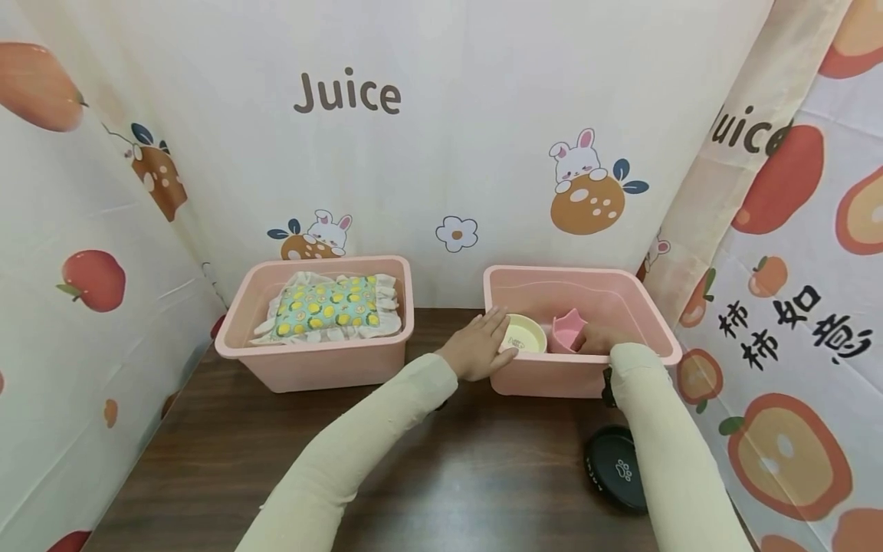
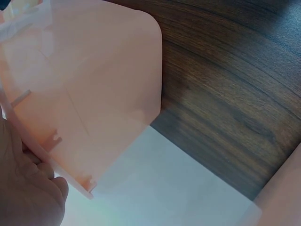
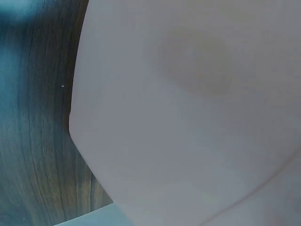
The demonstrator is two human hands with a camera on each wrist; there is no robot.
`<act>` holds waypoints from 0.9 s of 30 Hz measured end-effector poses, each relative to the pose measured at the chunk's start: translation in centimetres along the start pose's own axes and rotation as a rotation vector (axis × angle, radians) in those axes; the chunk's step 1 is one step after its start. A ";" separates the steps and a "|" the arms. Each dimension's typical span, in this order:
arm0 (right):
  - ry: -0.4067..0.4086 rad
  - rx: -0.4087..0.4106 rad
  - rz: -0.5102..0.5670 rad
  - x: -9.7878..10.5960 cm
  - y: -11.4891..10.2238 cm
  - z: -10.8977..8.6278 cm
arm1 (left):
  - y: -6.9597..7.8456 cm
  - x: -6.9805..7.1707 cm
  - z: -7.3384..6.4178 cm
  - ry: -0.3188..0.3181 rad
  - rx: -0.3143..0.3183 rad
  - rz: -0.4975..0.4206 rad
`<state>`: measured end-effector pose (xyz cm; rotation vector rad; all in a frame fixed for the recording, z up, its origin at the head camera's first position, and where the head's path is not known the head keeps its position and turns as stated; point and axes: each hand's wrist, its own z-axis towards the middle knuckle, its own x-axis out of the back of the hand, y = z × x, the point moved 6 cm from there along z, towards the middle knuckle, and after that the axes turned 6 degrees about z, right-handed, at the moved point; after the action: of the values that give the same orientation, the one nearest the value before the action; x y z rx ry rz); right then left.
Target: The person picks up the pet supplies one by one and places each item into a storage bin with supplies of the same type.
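A pink plastic bin [image 1: 552, 376] stands at the right of the table. Inside it lie a pale yellow round bowl [image 1: 526, 334] and a pink bowl [image 1: 567, 330] with a pointed rim. My left hand [image 1: 477, 346] rests over the bin's left front corner, its fingers straight and pointing inward near the yellow bowl. In the left wrist view, part of that hand [image 2: 30, 183] lies against the bin's rim. Reaching over the front wall, my right hand [image 1: 599, 340] holds the pink bowl's right side; its fingertips are partly hidden. The right wrist view shows mostly the bin's outer wall [image 3: 141, 117].
A second pink bin [image 1: 310, 372] stands at the left with a lemon-print cushion [image 1: 327, 305] inside. A black round bowl with a paw mark [image 1: 616, 469] sits on the dark wooden table [image 1: 441, 475] by my right forearm. Printed curtains [image 1: 448, 153] surround the table.
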<state>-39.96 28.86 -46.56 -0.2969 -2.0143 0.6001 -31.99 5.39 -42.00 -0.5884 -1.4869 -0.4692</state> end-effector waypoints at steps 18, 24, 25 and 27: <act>-0.346 0.049 0.056 -2.1 0.5 0.9 | 0.2 -0.3 0.2 -0.004 0.005 0.012; -0.319 -0.047 0.130 -2.1 0.2 0.4 | -0.1 -0.5 0.2 0.017 0.007 -0.003; -0.299 -0.070 0.150 -2.0 0.3 0.3 | -0.1 -0.5 0.2 0.022 0.006 -0.004; -0.260 -0.091 0.186 -1.9 0.3 0.2 | -0.1 -0.6 0.2 0.024 0.006 -0.007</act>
<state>-39.20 28.22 -48.18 -0.4858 -2.2846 0.6933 -32.24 5.44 -42.57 -0.5718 -1.4673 -0.4756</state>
